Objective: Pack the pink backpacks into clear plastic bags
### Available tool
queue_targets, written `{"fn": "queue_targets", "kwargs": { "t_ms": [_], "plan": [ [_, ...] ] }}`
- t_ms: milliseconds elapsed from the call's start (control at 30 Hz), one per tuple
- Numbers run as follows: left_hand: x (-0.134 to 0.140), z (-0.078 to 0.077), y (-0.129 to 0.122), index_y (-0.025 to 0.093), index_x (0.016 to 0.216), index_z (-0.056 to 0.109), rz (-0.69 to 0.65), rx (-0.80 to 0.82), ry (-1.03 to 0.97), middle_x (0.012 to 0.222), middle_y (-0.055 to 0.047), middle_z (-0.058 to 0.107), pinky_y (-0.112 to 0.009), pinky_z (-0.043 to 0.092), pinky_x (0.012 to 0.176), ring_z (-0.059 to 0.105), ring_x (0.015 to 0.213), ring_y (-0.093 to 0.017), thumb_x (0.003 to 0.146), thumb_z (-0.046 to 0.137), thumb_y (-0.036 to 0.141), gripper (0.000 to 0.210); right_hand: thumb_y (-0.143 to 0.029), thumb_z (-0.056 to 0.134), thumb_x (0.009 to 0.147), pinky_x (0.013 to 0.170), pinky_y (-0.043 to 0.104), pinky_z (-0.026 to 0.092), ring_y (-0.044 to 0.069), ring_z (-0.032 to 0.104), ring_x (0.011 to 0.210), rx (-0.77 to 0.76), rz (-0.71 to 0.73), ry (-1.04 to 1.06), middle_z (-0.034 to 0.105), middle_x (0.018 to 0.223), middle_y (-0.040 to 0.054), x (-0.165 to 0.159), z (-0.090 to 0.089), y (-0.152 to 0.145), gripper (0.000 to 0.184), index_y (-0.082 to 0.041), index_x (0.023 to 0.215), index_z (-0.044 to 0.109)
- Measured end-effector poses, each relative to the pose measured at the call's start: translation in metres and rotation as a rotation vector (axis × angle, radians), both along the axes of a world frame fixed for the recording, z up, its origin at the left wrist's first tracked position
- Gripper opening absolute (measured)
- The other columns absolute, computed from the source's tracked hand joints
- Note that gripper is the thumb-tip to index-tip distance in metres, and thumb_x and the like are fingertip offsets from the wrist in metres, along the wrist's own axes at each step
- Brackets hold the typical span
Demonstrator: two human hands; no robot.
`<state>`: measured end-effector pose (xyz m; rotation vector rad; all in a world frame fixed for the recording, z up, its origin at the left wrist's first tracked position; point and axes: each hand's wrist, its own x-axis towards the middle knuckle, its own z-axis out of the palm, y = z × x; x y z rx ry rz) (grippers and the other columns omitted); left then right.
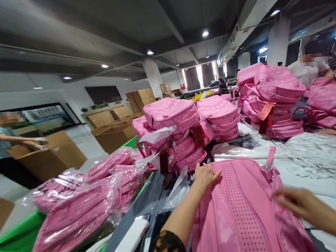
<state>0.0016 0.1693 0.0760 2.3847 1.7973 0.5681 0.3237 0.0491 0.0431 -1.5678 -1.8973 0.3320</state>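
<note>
My left hand [204, 176] is touching a pink backpack's [246, 210] top, my blurred right hand [296, 201] is hovering beside it, and I cannot tell whether either is gripping.

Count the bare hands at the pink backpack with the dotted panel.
2. Your bare left hand is at the top edge of the dotted-panel pink backpack; your bare right hand, blurred, is by its right side. None seems hidden.

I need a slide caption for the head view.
Left hand on a pink backpack, right hand near its edge, stacked backpacks beyond.
</note>
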Motion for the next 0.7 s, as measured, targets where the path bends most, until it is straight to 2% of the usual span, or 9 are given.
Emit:
{"fn": "queue_targets", "kwargs": {
  "t_ms": [67,167,233,333,400,467,533,600,700],
  "plan": [
    [-0.004,0.013,0.005,0.019,0.080,0.070,-0.063,0.043,0.040,0.081,-0.010,0.068,-0.054,0.032,0.113,0.065,0.099,-0.034,0.083,0.078,0.053,0.035,-0.086,0.044,0.082,0.053,0.036,0.049,0.023,0.061,0.055,-0.070,-0.153,-0.022,0.064,0.062,0.0052,0.022,0.011,0.030,0.066,-0.024,0.079,0.069],
    [0.011,0.030,0.007,0.019,0.096,0.071,-0.139,0.135,0.067,0.102,-0.015,0.068,-0.054,0.029,0.116,0.057,0.116,-0.036,0.088,0.074,0.048,0.030,-0.090,0.044,0.073,0.044,0.036,0.043,0.025,0.056,0.046,-0.229,-0.352,0.122,0.059,0.052,0.0067,0.028,0.014,0.073,0.068,-0.024,0.068,0.059],
    [0.039,0.031,0.007,0.019,0.115,0.068,-0.248,0.153,0.025,0.121,-0.016,0.067,-0.051,0.033,0.115,0.052,0.124,-0.034,0.092,0.069,0.037,0.029,-0.087,0.045,0.072,0.045,0.035,0.043,0.024,0.056,0.050,-0.250,-0.331,0.220,0.058,0.054,0.0063,0.017,0.015,0.088,0.064,-0.024,0.064,0.052],
    [0.097,0.023,0.010,0.025,0.138,0.058,-0.565,0.099,-0.129,0.141,-0.009,0.063,-0.044,0.038,0.116,0.052,0.132,-0.028,0.085,0.070,0.012,0.056,-0.081,0.043,0.077,0.057,0.033,0.047,0.022,0.059,0.067,-0.061,-0.276,0.265,0.062,0.069,0.0054,-0.003,0.028,0.087,0.058,-0.024,0.073,0.052],
    [0.133,0.018,0.015,0.029,0.136,0.061,-0.774,0.094,-0.208,0.141,-0.004,0.064,-0.042,0.038,0.117,0.053,0.135,-0.025,0.077,0.073,0.004,0.065,-0.077,0.044,0.081,0.060,0.032,0.048,0.021,0.059,0.070,0.037,-0.185,0.302,0.062,0.073,0.0036,-0.009,0.045,0.075,0.054,-0.023,0.080,0.053],
    [0.157,0.019,0.021,0.030,0.122,0.070,-0.882,0.124,-0.224,0.139,-0.003,0.066,-0.044,0.036,0.119,0.049,0.140,-0.027,0.075,0.078,0.006,0.053,-0.074,0.049,0.080,0.060,0.031,0.047,0.021,0.058,0.069,0.069,-0.076,0.296,0.061,0.072,0.0026,-0.009,0.061,0.060,0.052,-0.023,0.082,0.056],
    [0.162,0.026,0.023,0.027,0.107,0.074,-0.903,0.169,-0.167,0.136,-0.005,0.068,-0.047,0.030,0.122,0.042,0.146,-0.029,0.081,0.077,0.014,0.029,-0.076,0.051,0.078,0.058,0.031,0.045,0.020,0.056,0.067,0.057,-0.051,0.238,0.059,0.070,0.0022,-0.004,0.072,0.047,0.053,-0.023,0.080,0.057],
    [0.150,0.034,0.020,0.024,0.096,0.074,-0.893,0.222,-0.080,0.126,-0.008,0.071,-0.046,0.021,0.125,0.042,0.146,-0.027,0.090,0.071,0.018,0.009,-0.080,0.053,0.075,0.053,0.030,0.039,0.018,0.050,0.060,0.031,-0.097,0.204,0.054,0.064,0.0006,0.004,0.078,0.037,0.058,-0.023,0.076,0.057],
    [0.115,0.037,-0.002,0.025,0.086,0.072,-0.797,0.246,-0.039,0.105,-0.008,0.075,-0.047,0.018,0.125,0.053,0.133,-0.025,0.092,0.066,0.017,0.011,-0.087,0.057,0.071,0.046,0.028,0.033,0.014,0.040,0.051,-0.075,-0.082,0.265,0.046,0.058,-0.0031,0.008,0.080,0.030,0.064,-0.023,0.078,0.056]
  ]
}}
